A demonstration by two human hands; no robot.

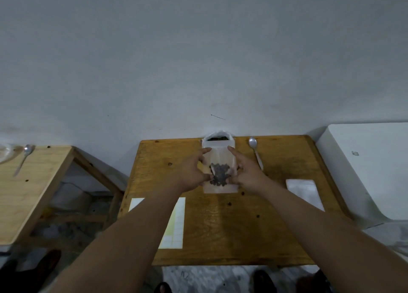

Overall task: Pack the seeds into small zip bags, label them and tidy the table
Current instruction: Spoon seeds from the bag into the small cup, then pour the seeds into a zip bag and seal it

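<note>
I hold a small clear zip bag (pixel 219 158) upright above the middle of the wooden table (pixel 220 226). Dark seeds (pixel 219 175) fill its lower part. My left hand (pixel 191 171) grips the bag's left edge and my right hand (pixel 246 173) grips its right edge, index fingers reaching up along the sides. Behind the bag, at the table's far edge, a white plastic bag (pixel 217 136) with dark seeds stands open. A sheet of labels (pixel 175 224) lies at the front left, partly under my left forearm. A stack of empty zip bags (pixel 304 193) lies at the right.
A metal spoon (pixel 256 152) lies at the back right of the table. A second wooden table (pixel 28 189) stands to the left with another spoon (pixel 23 159) and a glass dish edge (pixel 5 152). A white appliance (pixel 371 167) borders the right side. A wall rises behind.
</note>
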